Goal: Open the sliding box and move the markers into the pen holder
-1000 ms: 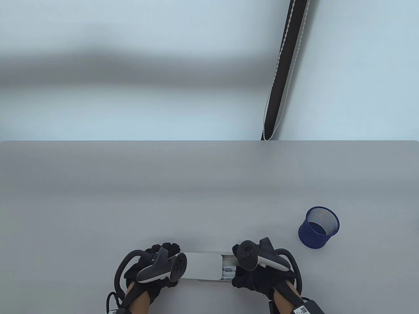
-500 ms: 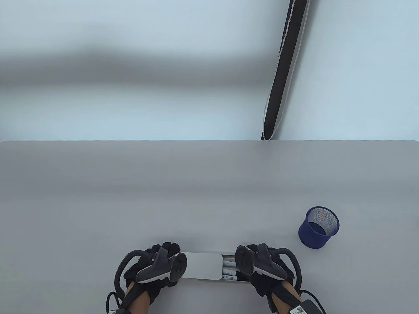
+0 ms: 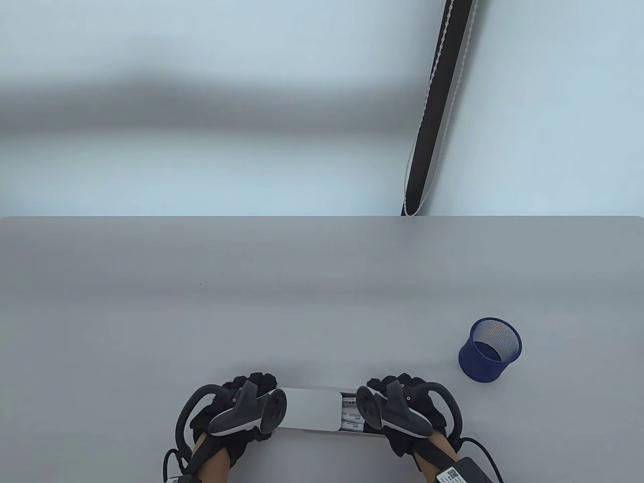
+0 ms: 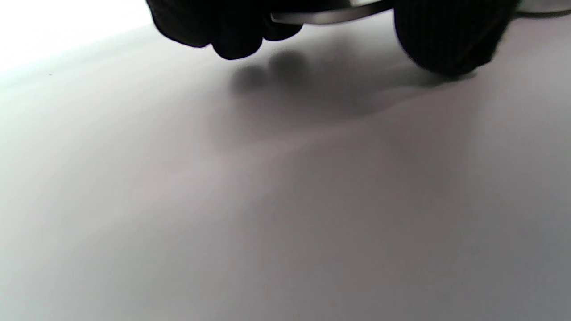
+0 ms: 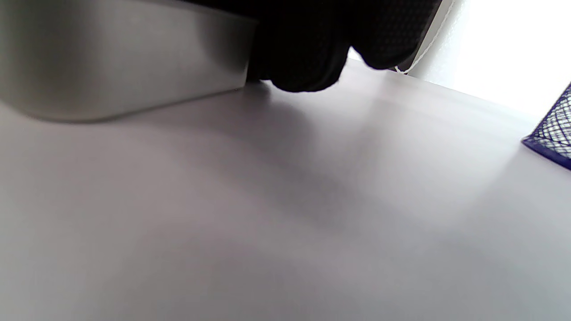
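The silver sliding box (image 3: 309,408) lies at the table's near edge with its lid slid partly left. White markers (image 3: 350,415) show in the gap at its right end. My left hand (image 3: 251,385) grips the box's left end; in the left wrist view its fingers (image 4: 232,31) and thumb (image 4: 450,35) pinch the thin metal edge (image 4: 330,17). My right hand (image 3: 397,386) holds the right end, with fingers (image 5: 303,58) curled against the box wall (image 5: 120,67). The trackers hide most of both hands. The blue mesh pen holder (image 3: 490,349) stands upright to the right, apart from the hands.
The grey table (image 3: 302,302) stretches away beyond the box. A black pole with a white cord (image 3: 432,110) rises behind the table's far edge. The pen holder's rim (image 5: 551,133) shows at the right edge of the right wrist view.
My right hand has turned and shifted from over the box's open end down onto its right end. The lid, the box and my left hand have barely moved.
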Motion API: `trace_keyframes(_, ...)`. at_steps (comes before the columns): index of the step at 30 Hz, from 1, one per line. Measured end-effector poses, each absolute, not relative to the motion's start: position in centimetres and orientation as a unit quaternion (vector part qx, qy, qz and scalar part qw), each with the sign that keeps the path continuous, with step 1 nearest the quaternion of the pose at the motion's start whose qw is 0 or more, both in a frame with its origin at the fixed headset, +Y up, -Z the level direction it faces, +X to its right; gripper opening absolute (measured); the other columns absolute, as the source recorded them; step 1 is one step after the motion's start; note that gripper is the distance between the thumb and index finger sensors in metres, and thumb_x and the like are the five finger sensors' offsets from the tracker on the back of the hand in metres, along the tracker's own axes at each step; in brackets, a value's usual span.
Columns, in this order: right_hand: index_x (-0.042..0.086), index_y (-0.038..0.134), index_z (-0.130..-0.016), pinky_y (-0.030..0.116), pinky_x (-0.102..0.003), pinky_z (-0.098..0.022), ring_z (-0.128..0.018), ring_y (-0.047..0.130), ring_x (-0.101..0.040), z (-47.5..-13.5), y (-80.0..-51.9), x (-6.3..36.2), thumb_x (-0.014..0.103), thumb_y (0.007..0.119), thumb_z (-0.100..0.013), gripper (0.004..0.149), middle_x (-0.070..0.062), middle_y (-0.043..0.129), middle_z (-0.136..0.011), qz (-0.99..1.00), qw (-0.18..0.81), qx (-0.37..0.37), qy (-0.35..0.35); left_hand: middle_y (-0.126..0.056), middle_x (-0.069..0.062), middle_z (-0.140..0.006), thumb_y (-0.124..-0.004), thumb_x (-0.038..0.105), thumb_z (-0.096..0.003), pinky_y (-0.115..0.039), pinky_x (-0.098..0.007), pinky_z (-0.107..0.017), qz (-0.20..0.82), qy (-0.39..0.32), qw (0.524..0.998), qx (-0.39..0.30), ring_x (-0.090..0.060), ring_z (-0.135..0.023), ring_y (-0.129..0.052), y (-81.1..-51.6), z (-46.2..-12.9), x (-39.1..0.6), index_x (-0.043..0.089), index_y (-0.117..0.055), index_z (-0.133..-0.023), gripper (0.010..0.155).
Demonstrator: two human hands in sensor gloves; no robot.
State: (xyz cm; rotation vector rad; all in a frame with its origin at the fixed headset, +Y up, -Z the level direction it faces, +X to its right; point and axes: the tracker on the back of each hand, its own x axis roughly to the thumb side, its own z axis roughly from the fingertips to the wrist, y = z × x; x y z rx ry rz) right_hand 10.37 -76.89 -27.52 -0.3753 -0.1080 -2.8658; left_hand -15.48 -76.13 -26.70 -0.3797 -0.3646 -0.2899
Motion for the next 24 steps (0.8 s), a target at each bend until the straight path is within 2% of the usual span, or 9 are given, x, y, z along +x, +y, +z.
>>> trace_keyframes(3, 0.039, 0.069, -0.08, 0.078, -0.04, -0.053, -0.061, 0.091, -0.013, -27.6, -76.88, 10.42, 0.009, 0.1, -0.031, 0.066, 0.006, 0.083, -0.078, -0.984, 0.122, -0.131, -0.025, -0.05, 0.009, -0.119, -0.065, 0.07, -0.039, -0.069, -0.038, -0.079, -0.142, -0.179, 0.955, -0.187, -0.02, -0.107, -0.068, -76.13, -26.71, -15.52, 0.036, -0.035, -0.108, 0.083)
trace_keyframes(4, 0.039, 0.07, -0.08, 0.079, -0.039, -0.053, -0.06, 0.091, -0.013, -27.6, -76.84, 10.42, 0.009, 0.104, -0.015, 0.079, 0.006, 0.083, -0.077, -0.984, 0.12, -0.132, -0.023, -0.051, 0.009, -0.119, -0.065, 0.07, -0.0389, -0.069, -0.038, -0.079, -0.141, -0.179, 0.956, -0.187, -0.02, -0.106, -0.069, -76.13, -26.7, -15.51, 0.036, -0.035, -0.108, 0.083)
trace_keyframes(17, 0.039, 0.073, -0.076, 0.082, -0.037, -0.049, -0.053, 0.095, -0.012, -27.62, -76.66, 10.35, 0.01, 0.104, -0.013, 0.076, 0.006, 0.087, -0.072, -0.978, 0.14, -0.153, 0.004, -0.051, 0.008, -0.118, -0.066, 0.07, -0.0384, -0.069, -0.036, -0.079, -0.138, -0.178, 0.956, -0.188, -0.019, -0.106, -0.069, -76.17, -26.75, -15.58, 0.035, -0.035, -0.108, 0.083)
trace_keyframes(24, 0.036, 0.07, -0.081, 0.08, -0.04, -0.05, -0.058, 0.093, -0.015, -27.64, -76.46, 10.02, 0.009, 0.104, -0.013, 0.081, 0.004, 0.084, -0.076, -0.975, 0.155, -0.157, -0.029, -0.051, 0.008, -0.118, -0.066, 0.07, -0.0382, -0.069, -0.036, -0.079, -0.139, -0.178, 0.956, -0.187, -0.019, -0.106, -0.069, -76.17, -26.76, -15.58, 0.036, -0.035, -0.107, 0.083)
